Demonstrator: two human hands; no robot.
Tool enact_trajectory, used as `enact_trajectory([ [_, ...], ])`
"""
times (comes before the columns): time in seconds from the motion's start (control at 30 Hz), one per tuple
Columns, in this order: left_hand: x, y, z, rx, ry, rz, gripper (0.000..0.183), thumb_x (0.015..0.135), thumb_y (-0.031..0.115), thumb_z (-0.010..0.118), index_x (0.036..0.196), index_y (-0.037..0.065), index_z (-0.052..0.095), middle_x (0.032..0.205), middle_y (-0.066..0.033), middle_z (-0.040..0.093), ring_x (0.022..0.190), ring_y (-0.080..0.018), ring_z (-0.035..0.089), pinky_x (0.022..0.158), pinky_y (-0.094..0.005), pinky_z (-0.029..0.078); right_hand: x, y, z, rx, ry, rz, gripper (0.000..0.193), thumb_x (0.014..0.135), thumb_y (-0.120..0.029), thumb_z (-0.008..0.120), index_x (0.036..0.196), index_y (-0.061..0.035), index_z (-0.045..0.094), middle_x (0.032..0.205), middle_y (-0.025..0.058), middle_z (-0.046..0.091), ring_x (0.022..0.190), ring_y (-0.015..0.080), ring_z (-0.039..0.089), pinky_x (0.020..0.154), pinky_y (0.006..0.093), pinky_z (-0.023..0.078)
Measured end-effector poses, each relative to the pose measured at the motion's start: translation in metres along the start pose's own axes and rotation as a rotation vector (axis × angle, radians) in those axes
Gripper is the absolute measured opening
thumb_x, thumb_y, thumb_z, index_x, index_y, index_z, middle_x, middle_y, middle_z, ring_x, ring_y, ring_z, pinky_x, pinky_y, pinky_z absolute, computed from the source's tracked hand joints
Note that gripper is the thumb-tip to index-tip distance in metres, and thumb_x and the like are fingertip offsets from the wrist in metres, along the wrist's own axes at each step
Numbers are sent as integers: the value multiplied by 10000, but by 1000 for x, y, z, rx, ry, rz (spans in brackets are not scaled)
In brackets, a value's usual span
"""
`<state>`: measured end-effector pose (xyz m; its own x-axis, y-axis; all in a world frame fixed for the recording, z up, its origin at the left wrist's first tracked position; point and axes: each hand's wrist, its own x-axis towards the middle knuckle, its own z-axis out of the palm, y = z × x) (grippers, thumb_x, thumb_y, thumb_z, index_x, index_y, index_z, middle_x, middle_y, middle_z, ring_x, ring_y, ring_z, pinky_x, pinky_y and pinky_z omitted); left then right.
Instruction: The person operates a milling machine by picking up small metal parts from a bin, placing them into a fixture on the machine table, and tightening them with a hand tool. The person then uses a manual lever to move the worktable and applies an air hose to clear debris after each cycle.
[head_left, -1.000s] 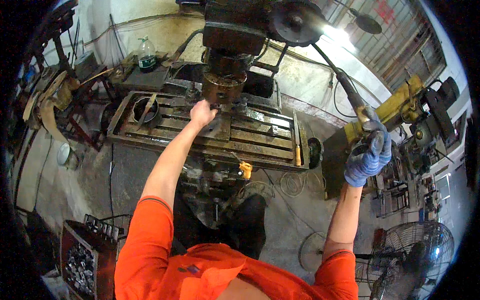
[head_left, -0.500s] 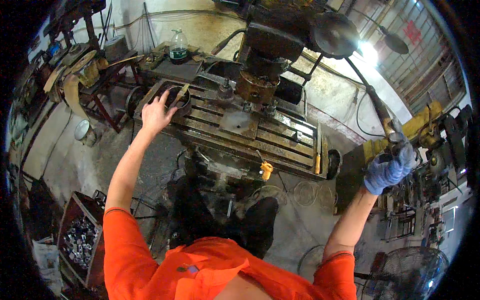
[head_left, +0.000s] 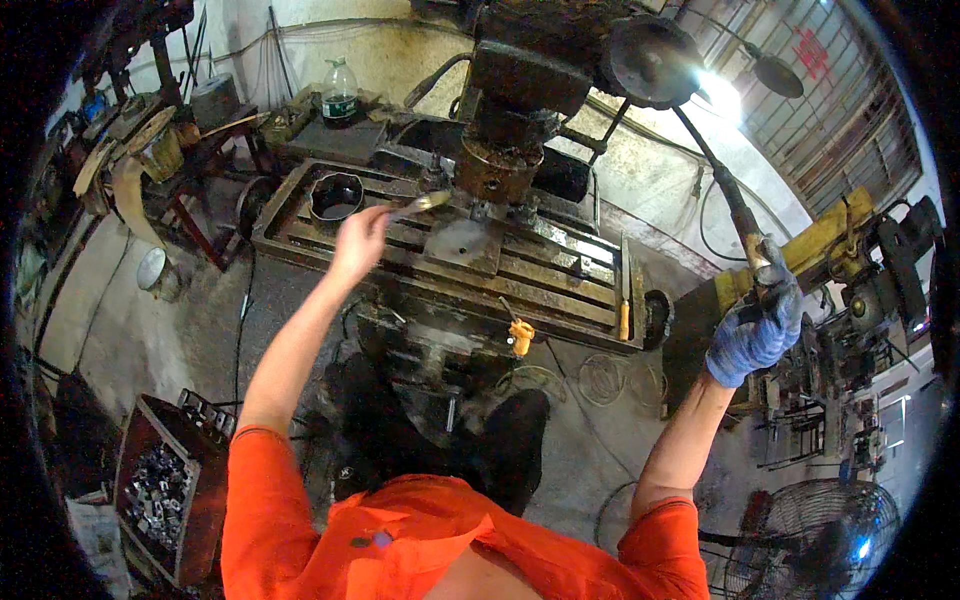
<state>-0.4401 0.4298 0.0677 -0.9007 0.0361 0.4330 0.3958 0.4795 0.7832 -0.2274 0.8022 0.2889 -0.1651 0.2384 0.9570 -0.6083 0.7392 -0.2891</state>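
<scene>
My bare left hand (head_left: 362, 240) grips the handle of a brush (head_left: 420, 205), whose bristle end points right toward the machine's spindle (head_left: 495, 165). To the left of that hand, a round dark pot (head_left: 335, 200) with dark liquid stands on the slotted machine table (head_left: 560, 305). Smoke or haze hangs over a flat metal plate (head_left: 462, 245) below the spindle. My right hand (head_left: 752, 335), in a blue-grey glove, is wrapped round the end of a long machine lever (head_left: 742, 215) at the right.
A yellow-handled tool (head_left: 624, 318) lies at the table's right end, and a yellow object (head_left: 520, 337) hangs at its front edge. A crate of metal parts (head_left: 160, 490) stands at lower left, a fan (head_left: 810, 540) at lower right. A large bottle (head_left: 339, 95) is behind.
My left hand has lifted the brush out of the pot and swung it right toward the spindle. The gloved right hand still holds the lever; the whole view has shifted slightly.
</scene>
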Motion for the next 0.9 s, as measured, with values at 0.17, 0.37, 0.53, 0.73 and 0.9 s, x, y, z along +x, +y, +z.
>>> enact_trajectory([
  [0.17,20,32,67,105,129,63,193,818,150,524,927,25,623,827,-197,614,800,-365,588,688,-427,467,1,1,2,159,15,81,352,875,-271,431,788,38,574,853,164,605,936,286,554,904,410,355],
  [0.37,23,34,96,150,106,85,196,809,143,520,914,15,626,820,-194,618,789,-366,592,692,-435,474,-3,3,0,116,19,114,363,866,-273,448,813,59,584,907,194,611,926,288,557,896,413,357],
  [0.53,22,32,92,162,92,122,195,801,142,527,908,20,635,836,-189,622,791,-357,597,700,-424,478,-14,11,-2,234,32,138,403,866,-294,466,891,87,595,930,173,618,892,224,554,881,360,369],
  [0.73,13,36,74,49,-27,13,189,797,140,535,906,28,640,852,-178,623,816,-346,595,705,-407,472,-21,12,-2,213,0,129,428,886,-298,445,978,93,592,968,159,620,892,198,548,858,320,380],
  [0.9,-3,38,57,76,-127,39,191,801,141,534,919,30,634,847,-182,619,810,-346,594,700,-404,467,-30,9,4,76,70,199,418,888,-322,385,803,39,578,849,132,601,928,271,547,935,429,344],
])
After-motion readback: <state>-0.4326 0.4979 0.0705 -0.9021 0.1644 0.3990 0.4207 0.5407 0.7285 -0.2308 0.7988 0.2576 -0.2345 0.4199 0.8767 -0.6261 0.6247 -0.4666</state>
